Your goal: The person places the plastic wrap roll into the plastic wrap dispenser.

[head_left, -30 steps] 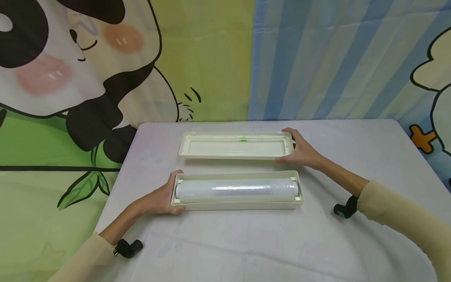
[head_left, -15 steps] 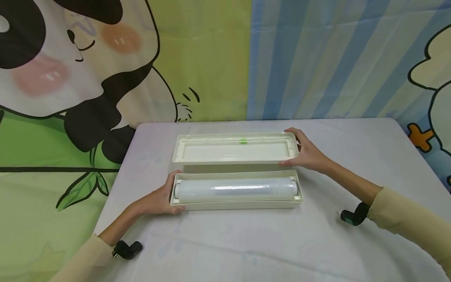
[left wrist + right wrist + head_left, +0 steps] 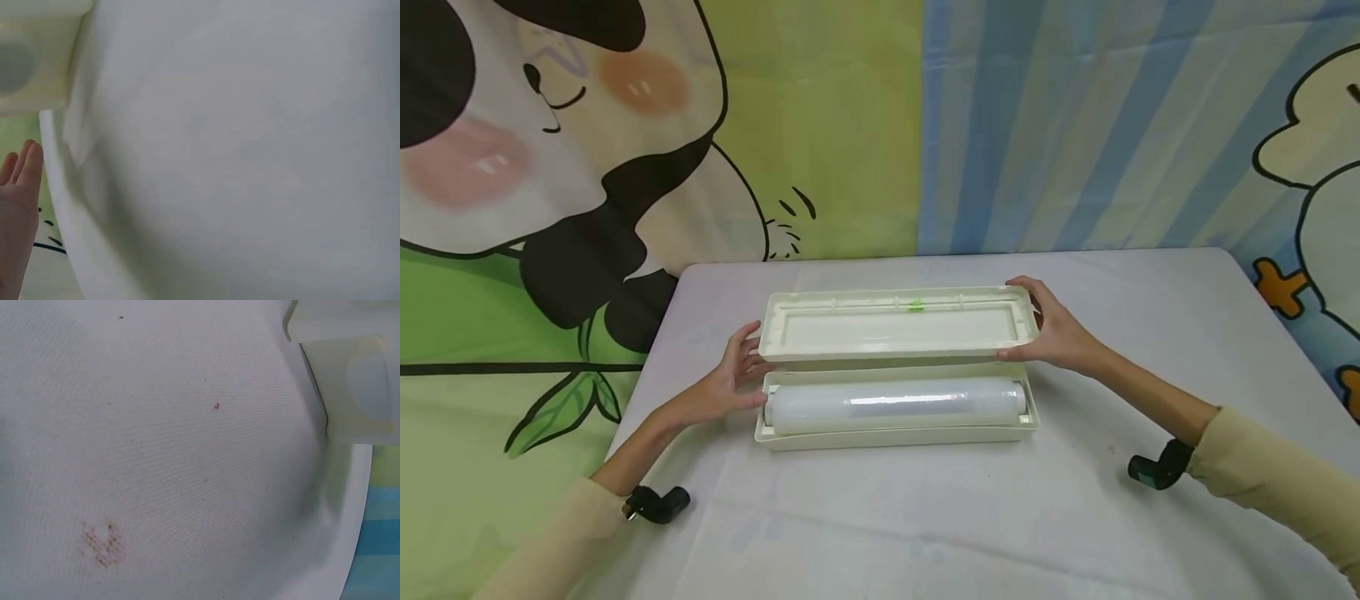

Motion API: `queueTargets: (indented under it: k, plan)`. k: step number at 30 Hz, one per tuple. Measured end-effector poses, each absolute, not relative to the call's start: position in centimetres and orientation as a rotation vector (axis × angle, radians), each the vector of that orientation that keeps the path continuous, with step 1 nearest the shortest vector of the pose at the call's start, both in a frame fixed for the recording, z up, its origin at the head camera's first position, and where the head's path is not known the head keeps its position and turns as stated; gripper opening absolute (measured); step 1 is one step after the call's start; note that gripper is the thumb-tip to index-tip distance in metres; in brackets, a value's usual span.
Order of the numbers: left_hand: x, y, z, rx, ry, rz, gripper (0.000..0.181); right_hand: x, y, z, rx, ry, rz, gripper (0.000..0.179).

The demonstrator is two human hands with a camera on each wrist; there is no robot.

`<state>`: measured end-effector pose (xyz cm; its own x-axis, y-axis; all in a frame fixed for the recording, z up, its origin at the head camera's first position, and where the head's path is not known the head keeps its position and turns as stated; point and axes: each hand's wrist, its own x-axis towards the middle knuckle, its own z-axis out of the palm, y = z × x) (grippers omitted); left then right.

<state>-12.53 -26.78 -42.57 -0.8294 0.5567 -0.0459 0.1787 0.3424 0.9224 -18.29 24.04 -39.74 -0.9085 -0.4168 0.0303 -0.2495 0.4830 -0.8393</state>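
In the head view, a long cream box (image 3: pixel 880 438) lies on the table with a roll of cling film (image 3: pixel 895 405) inside. Just behind it, the lid (image 3: pixel 891 332) is tipped up, its inner side and small green slider (image 3: pixel 916 306) showing. My right hand (image 3: pixel 1060 333) grips the lid's right end, thumb at the lower corner and fingers at the upper one. My left hand (image 3: pixel 726 385) is at the left ends of box and lid, fingers spread and thumb near the box's corner. The left wrist view shows its raised fingers (image 3: pixel 28 165) apart from the box.
A white cloth (image 3: pixel 910 517) covers the table, with brownish specks (image 3: pixel 103 544) in the right wrist view. Behind stands a cartoon-printed curtain (image 3: pixel 842 125). Dark wrist cameras (image 3: pixel 658 504) hang below both sleeves.
My right hand has brought the lid nearer to the box and slightly left. My left hand has let go of the box's left end and moved up toward the lid's left end.
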Motion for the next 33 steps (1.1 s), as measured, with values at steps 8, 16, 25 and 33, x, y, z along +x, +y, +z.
queueTargets:
  k: [8,16,25,33]
  plan:
    - [-15.5,-26.8,-40.0,0.683,2.257,1.549,0.113,-18.3,23.6,-39.7,-0.624,2.536,-1.404,0.099]
    - [-16.4,-25.8,-39.8,0.702,2.330,1.436,0.100,-18.2,23.6,-39.8,-0.608,2.494,-1.417,0.098]
    - [-16.5,-25.2,-39.9,0.714,2.289,1.492,0.094,-18.2,23.8,-39.9,-0.608,2.492,-1.405,0.097]
    - [-16.3,-25.1,-39.7,0.703,2.311,1.509,0.097,-18.0,23.6,-38.7,-0.480,2.359,-1.447,0.101]
